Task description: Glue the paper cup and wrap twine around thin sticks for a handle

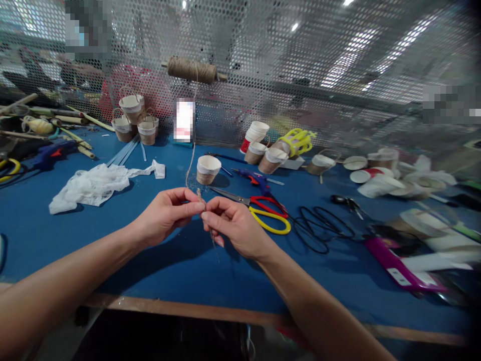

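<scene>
My left hand (169, 213) and my right hand (233, 223) meet above the middle of the blue table, both with pinched fingers. Between them they hold a piece of jute twine (199, 194), whose thin end hangs below my right fingers. A strand rises from near my left fingertips to the twine spool (193, 69) on the mesh panel. Just beyond my hands stands a twine-wrapped paper cup (208, 169) with a white lace rim. Scissors (259, 208) with one red and one yellow handle lie beside my right hand, their blades apart.
White lace (92, 186) lies bunched at the left. Three small cup baskets (131, 110) are stacked behind it. A blue glue gun (255, 180), a coiled black cable (319, 228) and a purple device (404, 263) lie to the right. The perforated metal panel (143, 30) bounds the table's back.
</scene>
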`<action>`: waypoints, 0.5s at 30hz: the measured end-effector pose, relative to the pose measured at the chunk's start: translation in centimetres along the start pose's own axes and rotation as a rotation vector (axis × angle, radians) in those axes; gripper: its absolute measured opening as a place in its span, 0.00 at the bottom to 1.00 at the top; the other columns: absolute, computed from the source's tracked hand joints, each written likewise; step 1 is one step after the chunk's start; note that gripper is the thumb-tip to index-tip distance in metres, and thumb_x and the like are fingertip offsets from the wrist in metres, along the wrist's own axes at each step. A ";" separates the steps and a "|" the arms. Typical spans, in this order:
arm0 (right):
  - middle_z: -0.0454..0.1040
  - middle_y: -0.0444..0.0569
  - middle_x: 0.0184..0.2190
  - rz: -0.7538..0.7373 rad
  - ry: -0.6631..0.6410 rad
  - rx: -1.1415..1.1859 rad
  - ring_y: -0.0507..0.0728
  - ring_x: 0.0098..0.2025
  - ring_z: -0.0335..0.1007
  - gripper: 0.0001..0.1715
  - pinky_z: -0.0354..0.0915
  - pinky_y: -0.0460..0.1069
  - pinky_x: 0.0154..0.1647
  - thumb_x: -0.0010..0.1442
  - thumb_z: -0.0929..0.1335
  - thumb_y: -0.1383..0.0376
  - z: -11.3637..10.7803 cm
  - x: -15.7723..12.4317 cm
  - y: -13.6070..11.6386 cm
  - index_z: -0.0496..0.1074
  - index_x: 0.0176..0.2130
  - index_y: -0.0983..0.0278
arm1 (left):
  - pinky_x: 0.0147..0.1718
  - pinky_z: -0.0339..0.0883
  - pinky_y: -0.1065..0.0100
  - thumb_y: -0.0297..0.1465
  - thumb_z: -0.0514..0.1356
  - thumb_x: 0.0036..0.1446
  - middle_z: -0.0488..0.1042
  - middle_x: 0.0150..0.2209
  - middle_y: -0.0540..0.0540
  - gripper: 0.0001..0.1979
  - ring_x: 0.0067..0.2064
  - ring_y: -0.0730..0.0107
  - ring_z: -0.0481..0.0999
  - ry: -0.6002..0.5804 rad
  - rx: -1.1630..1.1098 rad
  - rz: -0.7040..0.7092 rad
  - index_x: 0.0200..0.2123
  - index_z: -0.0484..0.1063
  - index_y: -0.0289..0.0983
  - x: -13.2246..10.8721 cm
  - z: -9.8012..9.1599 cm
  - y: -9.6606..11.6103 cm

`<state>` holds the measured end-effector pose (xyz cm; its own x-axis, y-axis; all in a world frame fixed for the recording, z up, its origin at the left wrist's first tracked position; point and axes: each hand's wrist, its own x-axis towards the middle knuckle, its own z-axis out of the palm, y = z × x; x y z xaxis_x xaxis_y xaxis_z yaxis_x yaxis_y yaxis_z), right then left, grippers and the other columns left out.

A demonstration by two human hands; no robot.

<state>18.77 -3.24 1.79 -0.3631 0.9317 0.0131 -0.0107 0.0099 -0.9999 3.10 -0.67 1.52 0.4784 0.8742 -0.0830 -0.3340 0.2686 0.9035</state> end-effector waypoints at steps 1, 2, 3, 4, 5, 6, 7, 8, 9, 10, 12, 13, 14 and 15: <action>0.67 0.38 0.19 -0.018 0.027 -0.058 0.43 0.15 0.59 0.09 0.56 0.41 0.15 0.53 0.67 0.63 0.1 0.0 0.0 0.64 0.28 0.65 | 0.16 0.45 0.77 0.28 0.66 0.41 0.69 0.23 0.52 0.09 0.19 0.85 0.60 0.016 0.001 0.006 0.22 0.67 0.33 0.1 0.0 -0.1; 0.66 0.39 0.20 -0.037 0.061 -0.114 0.43 0.15 0.58 0.08 0.56 0.41 0.15 0.53 0.67 0.63 0.2 -0.1 0.1 0.64 0.28 0.65 | 0.16 0.45 0.77 0.28 0.66 0.42 0.69 0.23 0.52 0.09 0.18 0.85 0.59 0.029 -0.001 0.012 0.22 0.67 0.32 0.1 0.0 -0.2; 0.66 0.39 0.20 -0.060 0.100 -0.168 0.43 0.15 0.58 0.07 0.56 0.41 0.15 0.54 0.66 0.63 0.3 -0.1 0.1 0.64 0.29 0.65 | 0.15 0.45 0.77 0.28 0.66 0.41 0.68 0.23 0.52 0.09 0.18 0.86 0.59 0.041 -0.005 0.017 0.22 0.67 0.32 0.2 0.0 -0.2; 0.65 0.39 0.21 -0.081 0.140 -0.217 0.43 0.15 0.58 0.07 0.55 0.41 0.15 0.53 0.66 0.64 0.5 -0.2 0.2 0.64 0.29 0.65 | 0.15 0.44 0.77 0.28 0.66 0.41 0.68 0.22 0.53 0.09 0.18 0.86 0.58 0.051 -0.009 0.021 0.22 0.67 0.32 0.2 0.0 -0.3; 0.65 0.39 0.21 -0.099 0.173 -0.255 0.43 0.15 0.57 0.06 0.55 0.41 0.15 0.53 0.66 0.64 0.5 -0.2 0.2 0.65 0.29 0.65 | 0.15 0.44 0.77 0.28 0.66 0.41 0.68 0.22 0.53 0.09 0.18 0.86 0.58 0.059 -0.011 0.022 0.21 0.67 0.32 0.2 0.0 -0.3; 0.65 0.39 0.21 -0.108 0.192 -0.274 0.43 0.16 0.57 0.06 0.55 0.41 0.15 0.53 0.66 0.64 0.5 -0.3 0.2 0.65 0.29 0.65 | 0.15 0.44 0.77 0.28 0.66 0.41 0.68 0.22 0.53 0.09 0.18 0.86 0.59 0.063 -0.011 0.020 0.21 0.67 0.32 0.2 0.0 -0.3; 0.65 0.39 0.21 -0.103 0.186 -0.265 0.43 0.16 0.57 0.06 0.56 0.41 0.16 0.54 0.66 0.64 0.5 -0.3 0.2 0.65 0.29 0.65 | 0.16 0.45 0.77 0.28 0.66 0.41 0.68 0.22 0.52 0.09 0.18 0.86 0.59 0.061 -0.013 0.018 0.21 0.67 0.32 0.2 0.0 -0.2; 0.66 0.40 0.22 -0.084 0.149 -0.226 0.44 0.16 0.58 0.06 0.56 0.41 0.16 0.54 0.66 0.63 0.4 -0.3 0.2 0.65 0.29 0.65 | 0.16 0.45 0.77 0.28 0.66 0.41 0.69 0.23 0.52 0.09 0.19 0.85 0.60 0.048 -0.016 0.014 0.21 0.67 0.32 0.2 0.0 -0.1; 0.66 0.40 0.22 -0.052 0.085 -0.164 0.44 0.16 0.59 0.07 0.57 0.42 0.16 0.55 0.65 0.63 0.2 -0.2 0.2 0.65 0.30 0.65 | 0.16 0.46 0.77 0.28 0.66 0.41 0.69 0.23 0.51 0.09 0.19 0.84 0.62 0.025 -0.019 0.009 0.21 0.67 0.32 0.2 0.0 -0.1; 0.67 0.41 0.22 -0.015 0.008 -0.089 0.44 0.16 0.59 0.08 0.57 0.42 0.16 0.55 0.65 0.62 0.0 -0.2 0.1 0.66 0.30 0.65 | 0.16 0.46 0.76 0.28 0.67 0.41 0.70 0.24 0.51 0.09 0.20 0.83 0.63 -0.007 -0.022 0.004 0.21 0.67 0.32 0.1 -0.1 0.0; 0.67 0.41 0.21 0.045 -0.120 0.044 0.44 0.15 0.59 0.09 0.56 0.41 0.14 0.54 0.66 0.61 -0.3 -0.1 0.1 0.66 0.30 0.66 | 0.17 0.47 0.76 0.28 0.67 0.40 0.70 0.25 0.50 0.10 0.21 0.82 0.65 -0.061 -0.036 -0.004 0.21 0.68 0.32 0.1 -0.1 0.1; 0.67 0.40 0.20 0.055 -0.146 0.078 0.44 0.15 0.59 0.09 0.55 0.41 0.13 0.53 0.66 0.61 -0.4 0.0 0.0 0.66 0.29 0.66 | 0.16 0.47 0.76 0.28 0.67 0.40 0.71 0.25 0.50 0.09 0.21 0.82 0.65 -0.072 -0.045 -0.007 0.21 0.68 0.32 0.1 -0.1 0.2; 0.67 0.40 0.20 0.052 -0.141 0.084 0.44 0.15 0.59 0.09 0.55 0.41 0.13 0.53 0.67 0.61 -0.5 0.0 0.0 0.66 0.29 0.66 | 0.16 0.46 0.77 0.28 0.67 0.40 0.70 0.24 0.50 0.09 0.20 0.82 0.64 -0.068 -0.053 -0.010 0.21 0.68 0.32 0.1 -0.1 0.2; 0.67 0.40 0.20 0.039 -0.113 0.062 0.44 0.15 0.59 0.09 0.55 0.41 0.14 0.52 0.67 0.62 -0.4 0.0 0.0 0.65 0.28 0.66 | 0.16 0.45 0.77 0.28 0.67 0.40 0.70 0.23 0.51 0.09 0.19 0.83 0.63 -0.052 -0.061 -0.012 0.21 0.68 0.32 0.1 -0.1 0.1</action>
<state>19.15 -3.09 1.82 -0.4669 0.8840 -0.0219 -0.0509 -0.0516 -0.9974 2.99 -0.49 1.55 0.5232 0.8493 -0.0701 -0.3761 0.3039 0.8753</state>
